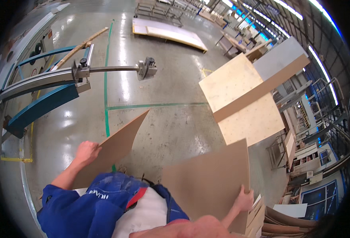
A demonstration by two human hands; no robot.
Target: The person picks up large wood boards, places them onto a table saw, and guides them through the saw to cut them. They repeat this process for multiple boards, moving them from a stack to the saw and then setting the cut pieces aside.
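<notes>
Head view: your left hand (88, 153) has its fingers closed on the upper edge of the left brown panel (117, 146), which tilts up before you. Your right hand (244, 200) grips the right brown panel (206, 178) near the lower part of its right edge — fingers narrow around it. Just beyond that panel's top corner sit pale boards (230, 83) — green tape (163, 106) runs across the floor (175, 129) ahead.
</notes>
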